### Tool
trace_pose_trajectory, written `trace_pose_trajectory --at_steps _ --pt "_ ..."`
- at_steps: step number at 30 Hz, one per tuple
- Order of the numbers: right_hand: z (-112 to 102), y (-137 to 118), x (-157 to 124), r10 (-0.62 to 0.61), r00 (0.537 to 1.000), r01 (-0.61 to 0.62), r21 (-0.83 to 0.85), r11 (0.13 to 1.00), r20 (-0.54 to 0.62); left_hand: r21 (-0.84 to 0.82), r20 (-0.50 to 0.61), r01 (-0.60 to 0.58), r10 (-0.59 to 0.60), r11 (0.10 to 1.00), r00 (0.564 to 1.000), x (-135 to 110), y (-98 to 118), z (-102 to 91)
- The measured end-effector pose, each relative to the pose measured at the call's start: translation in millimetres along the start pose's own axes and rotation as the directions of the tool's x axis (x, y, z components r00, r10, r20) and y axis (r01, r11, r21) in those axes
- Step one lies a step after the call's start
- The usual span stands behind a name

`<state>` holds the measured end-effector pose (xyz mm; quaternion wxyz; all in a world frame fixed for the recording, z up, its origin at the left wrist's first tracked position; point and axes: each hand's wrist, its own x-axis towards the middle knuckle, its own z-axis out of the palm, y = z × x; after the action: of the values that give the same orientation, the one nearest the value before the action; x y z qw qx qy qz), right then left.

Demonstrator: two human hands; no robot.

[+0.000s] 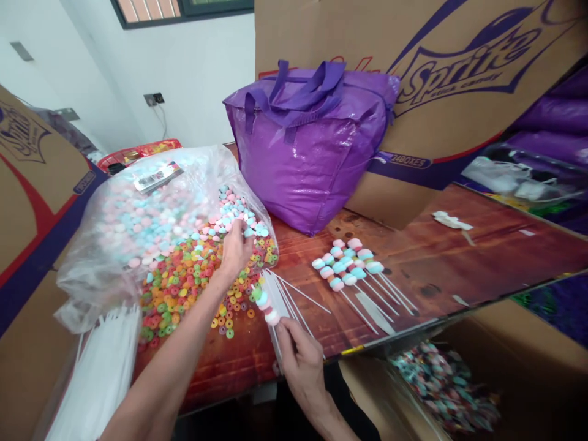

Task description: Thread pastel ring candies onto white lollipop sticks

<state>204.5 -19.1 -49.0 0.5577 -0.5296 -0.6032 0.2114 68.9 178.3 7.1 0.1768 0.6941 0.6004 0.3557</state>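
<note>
My left hand [236, 248] reaches over the candy heap, its fingers bent together among pink, blue and white marshmallows [239, 211]; whatever sits between the fingertips is hidden. Ring-shaped gummies [184, 282] in red, orange, yellow and green spread below that wrist. Near the table's front edge, my right hand [301, 355] grips the stick of a candy skewer [266, 305], tilted up to the left. Green gummies, a blue marshmallow, a red piece and a pale marshmallow are threaded on it. Loose white sticks [294, 300] lie just behind this hand.
Several finished skewers [351, 266] rest on the wooden table [487, 257] at right. A purple bag [312, 153] stands behind, before a large carton [441, 79]. A clear plastic bag [92, 245] covers marshmallows; bundled white sticks [98, 367] lie front left. An open box [519, 343] holds wrapped candies below right.
</note>
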Motion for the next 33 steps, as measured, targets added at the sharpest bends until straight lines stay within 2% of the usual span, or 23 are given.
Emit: trace_pose_trajectory --at_steps 1,2,3,5,7,8,10,13,16,21,25,29,33 --pt "-0.2 0.8 -0.7 0.011 1.000 -0.011 0.000 1.000 0.000 -0.162 -0.021 0.044 -0.048 0.986 0.999 -9.7 1.1 -6.4" --pt "-0.5 1.4 -1.3 0.021 1.000 -0.021 0.001 1.000 -0.001 -0.346 -0.007 0.093 -0.101 0.934 0.995 -21.2 2.2 -12.8" --pt "-1.1 1.6 -1.7 0.028 1.000 -0.028 0.004 1.000 0.001 -0.520 0.040 0.148 -0.150 0.841 0.988 -34.4 3.3 -19.0" --pt "-2.8 -0.1 -1.8 0.029 1.000 -0.030 0.015 0.999 0.009 -0.756 0.170 0.271 -0.221 0.596 0.960 -64.2 5.1 -30.0" --pt "-4.6 -5.7 -1.5 0.025 0.999 -0.026 0.026 0.999 0.040 -0.861 0.245 0.347 -0.296 0.372 0.923 -94.8 5.9 -38.4" --pt "-5.2 -9.7 -1.5 0.027 0.997 -0.030 0.037 0.999 0.069 -0.887 0.249 0.354 -0.338 0.296 0.907 -108.8 5.7 -41.7" --pt "-5.0 -19.1 -2.6 0.039 0.989 -0.049 0.069 0.996 0.142 -0.918 0.209 0.324 -0.418 0.228 0.884 -132.1 4.5 -46.7" --pt "-0.6 -31.3 -8.6 0.072 0.971 -0.101 0.118 0.988 0.229 -0.935 0.126 0.274 -0.509 0.226 0.852 -154.0 -0.1 -52.6" --pt "6.4 -36.7 -17.4 0.118 0.949 -0.164 0.136 0.977 0.294 -0.944 0.100 0.257 -0.565 0.207 0.819 -165.2 -6.7 -59.8" --pt "12.9 -38.9 -25.7 0.121 0.918 -0.181 0.127 0.975 0.378 -0.957 0.073 0.217 -0.568 0.191 0.820 -179.9 -17.9 -70.8" --pt "14.0 -43.4 -24.7 0.084 0.915 -0.134 0.102 0.986 0.394 -0.952 0.026 0.187 -0.544 0.243 0.838 -190.9 -25.0 -71.7" --pt "16.1 -46.5 -23.4 0.045 0.911 -0.088 0.087 0.992 0.409 -0.933 -0.005 0.192 -0.544 0.304 0.839 -197.1 -30.4 -68.7" --pt "17.5 -47.1 -22.2 0.041 0.900 -0.063 0.037 0.997 0.434 -0.889 -0.064 0.200 -0.545 0.412 0.836 -199.3 -32.2 -66.7"
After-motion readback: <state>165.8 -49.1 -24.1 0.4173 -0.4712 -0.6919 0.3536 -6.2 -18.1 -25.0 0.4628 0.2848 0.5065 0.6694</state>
